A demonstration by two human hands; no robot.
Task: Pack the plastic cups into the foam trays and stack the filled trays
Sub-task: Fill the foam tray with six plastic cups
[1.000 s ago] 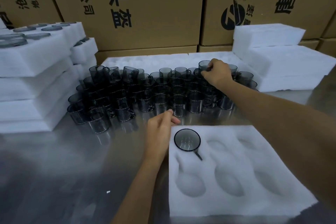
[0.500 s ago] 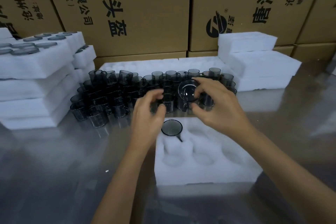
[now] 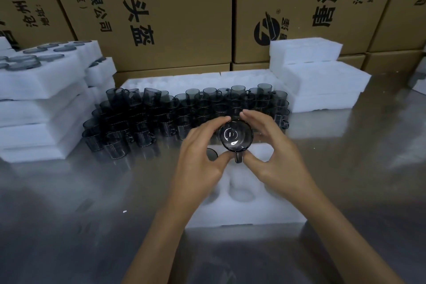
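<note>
A smoky grey plastic cup [image 3: 235, 135] with a handle is held above the white foam tray [image 3: 249, 212], its mouth turned toward me. My left hand [image 3: 200, 163] and my right hand [image 3: 274, 157] both grip it, fingers curled round its rim and thumbs near the handle. One cup [image 3: 211, 154] sits in the tray's far left pocket, mostly hidden by my left hand. Several loose cups [image 3: 161, 117] stand crowded on the metal table behind the tray.
Stacked filled foam trays [image 3: 39, 108] rise at the left. Stacked foam trays [image 3: 322, 80] without visible cups lie at the back right, with more foam [image 3: 184, 82] behind the cups. Cardboard boxes [image 3: 161, 14] wall the back. The steel table [image 3: 69, 214] surrounds the tray.
My right hand lifted a cup from the group and brought it over the tray. My left hand left the tray's edge and joined it on the cup.
</note>
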